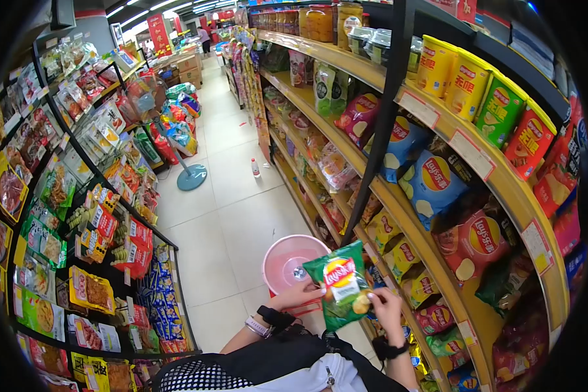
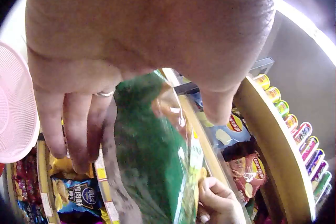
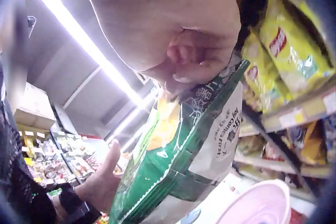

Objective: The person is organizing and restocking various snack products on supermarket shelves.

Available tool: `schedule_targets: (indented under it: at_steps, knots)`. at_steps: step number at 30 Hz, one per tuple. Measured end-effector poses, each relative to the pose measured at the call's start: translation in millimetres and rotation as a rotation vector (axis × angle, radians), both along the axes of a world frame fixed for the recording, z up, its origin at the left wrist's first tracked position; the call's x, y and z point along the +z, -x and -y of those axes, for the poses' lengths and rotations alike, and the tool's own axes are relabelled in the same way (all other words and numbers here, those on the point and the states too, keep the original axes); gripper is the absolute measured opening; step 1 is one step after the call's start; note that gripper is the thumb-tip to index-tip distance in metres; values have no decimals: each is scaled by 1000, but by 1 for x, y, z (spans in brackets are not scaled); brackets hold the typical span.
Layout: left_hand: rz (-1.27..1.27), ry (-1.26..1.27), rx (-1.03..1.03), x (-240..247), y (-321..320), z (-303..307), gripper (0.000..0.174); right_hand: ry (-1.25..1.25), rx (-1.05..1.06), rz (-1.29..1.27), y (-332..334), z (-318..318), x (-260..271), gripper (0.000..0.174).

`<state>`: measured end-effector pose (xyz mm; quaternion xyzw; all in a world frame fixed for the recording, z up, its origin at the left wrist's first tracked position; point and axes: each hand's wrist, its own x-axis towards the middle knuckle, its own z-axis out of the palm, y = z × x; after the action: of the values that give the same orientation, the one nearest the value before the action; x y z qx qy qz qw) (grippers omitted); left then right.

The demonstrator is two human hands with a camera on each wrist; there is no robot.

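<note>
A green bag of Lay's potato chips [image 1: 339, 284] is held up in front of the body, its printed front facing the head camera. My right hand [image 1: 388, 307] pinches the bag's right edge between thumb and curled fingers. At the bag's left edge is my left hand [image 1: 299, 294]. In the left wrist view, that left hand [image 2: 147, 35] has its thumb and fingers spread apart, with the bag [image 2: 149, 145] between them. From the right wrist, the curled right fingers [image 3: 184, 58] show at the top of the bag [image 3: 173, 166], and the left thumb stands straight.
A pink basket [image 1: 276, 257] stands on the floor just beyond the left hand. Shelves of chip bags [image 1: 432, 186] and canisters [image 1: 467, 81] rise close on the right. Packaged snacks [image 1: 91, 287] line the left side. A blue round stand base [image 1: 191, 178] and a bottle [image 1: 255, 168] occupy the aisle.
</note>
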<state>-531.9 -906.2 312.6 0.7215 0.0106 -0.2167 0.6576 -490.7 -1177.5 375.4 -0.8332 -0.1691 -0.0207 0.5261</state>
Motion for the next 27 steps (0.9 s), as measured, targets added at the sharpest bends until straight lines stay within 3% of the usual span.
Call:
schedule_targets:
  at_steps: [3,4,6,7,10,11,14,18,20,23,27]
  knots:
    - [-64,176,237,-21,1,-11,69,-21,101,-76,-19,-43,-34,11]
    - [-63,171,241,-21,3,-18,69,-109,124,-266,-24,-53,-57,13]
    - [-265,400,491,-28,13,-31,64,-125,199,-365,-29,-77,-81,14]
    - [-257,518,511,-43,14,-38,63,-78,230,-403,-30,-87,-90,15]
    - [-273,481,420,-87,18,-59,65,98,256,-568,-30,-115,-116,20]
    - [-290,513,457,-84,21,-60,68,111,256,-599,-32,-122,-151,25]
    - [-401,403,478,-101,15,-73,72,232,245,-692,-33,-138,-185,28]
    - [-414,259,443,-140,-5,-87,64,296,231,-785,-40,-155,-223,26]
    - [-395,236,474,-152,-13,-91,61,267,205,-831,-42,-164,-227,24]
    - [-345,12,400,-182,-28,-103,66,189,130,-906,-45,-172,-245,27]
    - [-255,0,406,-206,-30,-115,63,77,106,-927,-45,-180,-263,28]
